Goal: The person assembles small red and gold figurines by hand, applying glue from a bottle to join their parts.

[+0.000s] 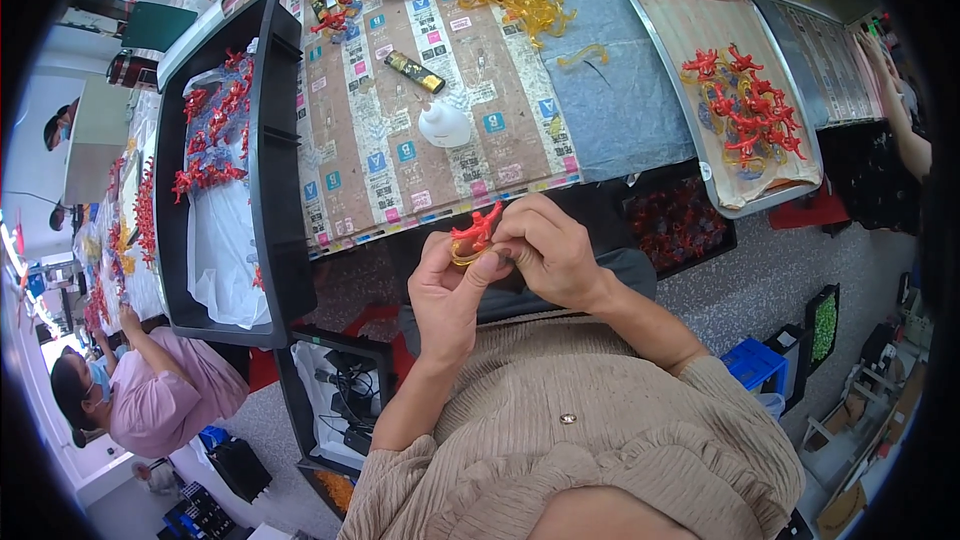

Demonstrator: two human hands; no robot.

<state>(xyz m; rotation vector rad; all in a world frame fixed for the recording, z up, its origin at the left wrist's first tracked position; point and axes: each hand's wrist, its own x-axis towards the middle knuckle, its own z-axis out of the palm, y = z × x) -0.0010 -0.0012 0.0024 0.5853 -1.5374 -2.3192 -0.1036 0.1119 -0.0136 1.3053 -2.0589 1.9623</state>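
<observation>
**Small Red Piece Pinched Over a Yellow Loop at the Table Edge**

The left hand [447,292] and the right hand [548,252] met just in front of the table's near edge. Together they pinched a small red plastic figure [478,228] with a yellow rubbery loop [464,256] held under it, the fingertips pressed closed on both. The figure looked light and stiff, with thin limbs that might snap; it seemed best held by its body. The loop appeared soft and stretchy.

On the table lay a brown printed mat [420,110] with small blue and pink square labels in rows. A white rounded object [444,125] and a dark, gold-patterned lighter-shaped item [414,71] rested on it. A black tray [270,140] to the left and a metal tray [700,170] to the right held more red figures.
</observation>
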